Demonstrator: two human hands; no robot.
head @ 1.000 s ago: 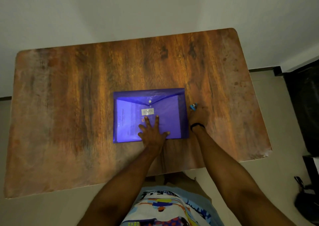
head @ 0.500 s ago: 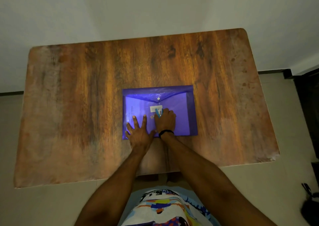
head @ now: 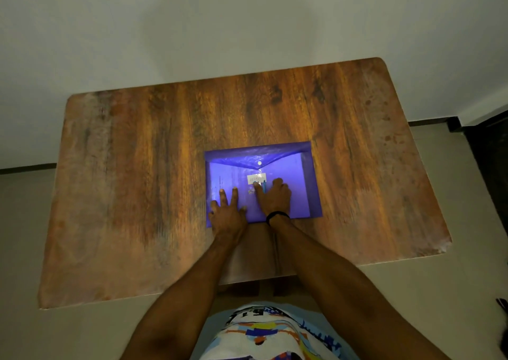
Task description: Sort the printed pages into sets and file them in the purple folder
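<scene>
The purple folder [head: 302,183] lies flat in the middle of the wooden table [head: 137,167], its flap down over the snap button, with printed pages showing faintly through the plastic. My left hand [head: 226,211] presses flat on the folder's lower left part, fingers spread. My right hand [head: 275,197], with a black band at the wrist, rests on the folder's middle and holds a blue pen [head: 263,186] whose tip sits at the small white label [head: 256,178].
The table's far edge meets a pale wall. Light floor lies to the left, right and near side of the table. A dark object [head: 489,167] stands at the far right, and another dark item [head: 503,304] lies on the floor low right.
My right hand came in from the table right of the folder, carrying the blue pen, and settled on the folder at the label. My left hand slid left along the folder's lower edge.
</scene>
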